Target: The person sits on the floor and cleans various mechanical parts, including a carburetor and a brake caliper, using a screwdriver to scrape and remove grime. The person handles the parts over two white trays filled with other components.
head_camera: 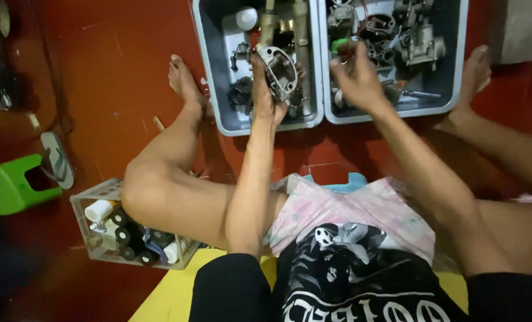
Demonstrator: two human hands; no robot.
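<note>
Standing next to this person sitting on the red floor, so here's the spread from left to right. Far left there's a green plastic stool [7,186] with a flip-flop [57,160] lying just beside it. Near the bent left knee sits a clear plastic crate [97,192] stuffed with spray cans and dark rolls. Further along are two grey metal trays side by side, touching each other, between the bare feet. The left tray [209,71] has dark metal bits, a white cap and a couple of tube-shaped pieces in it. The left hand [265,95] is over that tray, fingers wrapped around a metal carburetor body [279,71], holding it up just above the tray's contents, round opening tilted toward the head camera. The right hand [356,80] is over the near edge of the right tray [450,77], fingers curled in and bunched together, but I honestly can't tell if they're pinching anything, it's a bit blurry. That tray is packed with more carburetor parts, a green piece and some hoses. The person wears pale pink shorts and a black printed shirt.
</note>
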